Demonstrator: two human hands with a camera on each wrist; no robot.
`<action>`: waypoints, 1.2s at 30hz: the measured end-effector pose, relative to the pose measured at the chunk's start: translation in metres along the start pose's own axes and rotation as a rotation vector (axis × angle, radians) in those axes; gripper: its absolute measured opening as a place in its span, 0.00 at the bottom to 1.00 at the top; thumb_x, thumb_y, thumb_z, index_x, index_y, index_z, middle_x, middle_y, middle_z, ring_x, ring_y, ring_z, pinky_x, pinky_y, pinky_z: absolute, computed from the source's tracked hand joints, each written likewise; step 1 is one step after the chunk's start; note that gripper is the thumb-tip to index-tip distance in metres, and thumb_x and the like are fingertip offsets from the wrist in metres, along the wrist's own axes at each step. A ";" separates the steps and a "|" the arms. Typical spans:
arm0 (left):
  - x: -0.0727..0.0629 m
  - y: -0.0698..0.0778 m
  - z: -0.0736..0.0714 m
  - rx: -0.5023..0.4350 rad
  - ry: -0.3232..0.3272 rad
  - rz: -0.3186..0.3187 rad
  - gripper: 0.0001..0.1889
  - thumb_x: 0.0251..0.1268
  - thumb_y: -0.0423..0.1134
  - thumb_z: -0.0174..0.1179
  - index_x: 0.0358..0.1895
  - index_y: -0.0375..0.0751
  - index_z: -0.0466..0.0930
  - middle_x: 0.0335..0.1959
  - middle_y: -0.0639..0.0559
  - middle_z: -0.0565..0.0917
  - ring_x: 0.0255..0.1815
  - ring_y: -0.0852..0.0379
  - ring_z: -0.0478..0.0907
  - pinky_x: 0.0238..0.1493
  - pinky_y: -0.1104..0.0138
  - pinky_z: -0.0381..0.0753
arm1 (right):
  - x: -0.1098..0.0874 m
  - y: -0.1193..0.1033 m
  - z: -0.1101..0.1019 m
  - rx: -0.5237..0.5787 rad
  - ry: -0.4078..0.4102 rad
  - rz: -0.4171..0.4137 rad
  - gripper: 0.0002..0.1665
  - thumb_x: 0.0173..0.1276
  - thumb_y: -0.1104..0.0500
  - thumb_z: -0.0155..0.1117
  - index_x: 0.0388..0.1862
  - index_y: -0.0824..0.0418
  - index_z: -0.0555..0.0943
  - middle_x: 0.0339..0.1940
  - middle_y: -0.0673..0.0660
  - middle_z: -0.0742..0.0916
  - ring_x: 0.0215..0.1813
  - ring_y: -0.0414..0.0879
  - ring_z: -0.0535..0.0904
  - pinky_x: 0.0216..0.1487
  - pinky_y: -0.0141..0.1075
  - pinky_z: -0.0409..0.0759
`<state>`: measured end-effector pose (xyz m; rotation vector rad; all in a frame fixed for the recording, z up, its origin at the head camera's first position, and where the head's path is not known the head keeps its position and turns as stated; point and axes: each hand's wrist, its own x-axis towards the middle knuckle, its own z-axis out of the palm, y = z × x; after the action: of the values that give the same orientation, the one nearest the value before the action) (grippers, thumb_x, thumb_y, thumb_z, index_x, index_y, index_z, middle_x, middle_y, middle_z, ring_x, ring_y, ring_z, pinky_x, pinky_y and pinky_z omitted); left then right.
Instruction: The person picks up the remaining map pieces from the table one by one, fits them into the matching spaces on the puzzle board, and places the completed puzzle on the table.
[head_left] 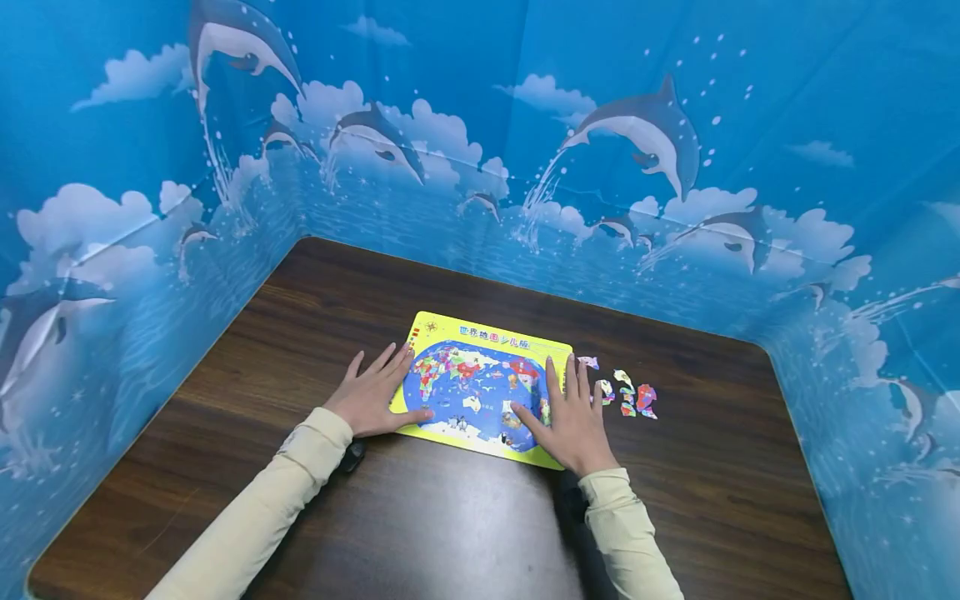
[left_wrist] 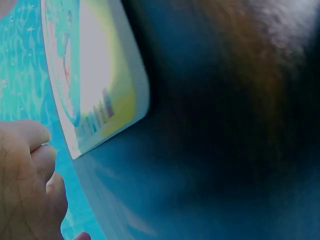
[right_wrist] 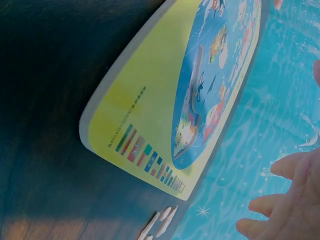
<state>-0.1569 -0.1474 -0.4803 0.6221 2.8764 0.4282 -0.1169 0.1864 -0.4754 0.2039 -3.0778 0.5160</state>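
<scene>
A world map puzzle board with a yellow border and a blue oval map lies flat on the table. My left hand rests at its left edge, fingers spread and the thumb over the lower border. On the opposite side, my right hand lies over the right edge with straight fingers, its thumb reaching across the map. Neither hand grips anything. In the right wrist view the map's end near the border shows a raised, uneven edge; the board's corner stands out there, with the fingers off to the right.
Several loose colourful puzzle pieces lie on the dark wooden table just right of the board. A blue curtain printed with dolphins surrounds the table's far and side edges. A small black object shows beneath the left wrist.
</scene>
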 end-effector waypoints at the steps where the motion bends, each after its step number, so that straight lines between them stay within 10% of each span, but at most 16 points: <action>1: 0.000 0.000 0.000 -0.003 -0.003 0.005 0.56 0.62 0.75 0.57 0.82 0.36 0.57 0.83 0.41 0.56 0.84 0.39 0.49 0.77 0.32 0.42 | 0.000 0.000 0.000 -0.001 -0.002 0.002 0.59 0.69 0.25 0.54 0.86 0.57 0.51 0.86 0.68 0.51 0.85 0.68 0.42 0.78 0.70 0.43; 36: -0.001 -0.016 0.016 0.000 -0.055 0.033 0.55 0.62 0.72 0.61 0.82 0.38 0.57 0.82 0.41 0.58 0.83 0.40 0.52 0.77 0.32 0.46 | 0.025 0.047 -0.001 0.010 -0.092 0.104 0.56 0.75 0.29 0.52 0.86 0.61 0.48 0.85 0.69 0.52 0.85 0.69 0.40 0.79 0.68 0.42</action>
<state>-0.1589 -0.1575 -0.5007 0.6723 2.8174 0.4086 -0.1476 0.2274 -0.4888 0.0692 -3.1900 0.5402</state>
